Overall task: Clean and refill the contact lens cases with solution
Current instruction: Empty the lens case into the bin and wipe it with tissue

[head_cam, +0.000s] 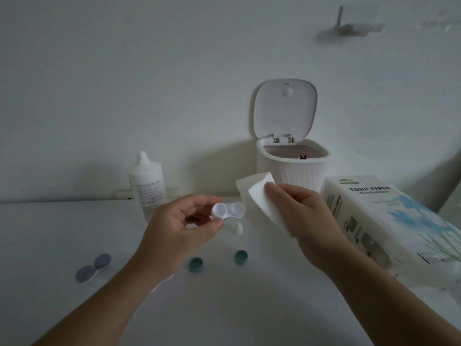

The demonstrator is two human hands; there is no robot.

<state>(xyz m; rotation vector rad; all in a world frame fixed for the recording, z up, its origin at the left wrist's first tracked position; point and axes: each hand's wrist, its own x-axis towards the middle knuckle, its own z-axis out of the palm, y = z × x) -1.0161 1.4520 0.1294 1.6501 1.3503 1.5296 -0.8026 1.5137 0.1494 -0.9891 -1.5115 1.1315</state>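
Observation:
My left hand [179, 228] pinches a clear, uncapped contact lens case [228, 210] above the white table [50, 233]. Just to its right, my right hand [306, 221] holds a folded white tissue [259, 198], close to the case but apart from it. Two green caps [195, 263] [241, 256] lie on the table below my hands. A second lens case with purple caps [93, 267] lies at the left. The white solution bottle [147, 186] stands uncapped behind my left hand, and its small white cap [237, 227] lies under the held case.
A small white bin [293, 168] with its lid flipped up stands against the wall at the back. A pack of tissue paper [389, 221] lies at the right, next to my right arm.

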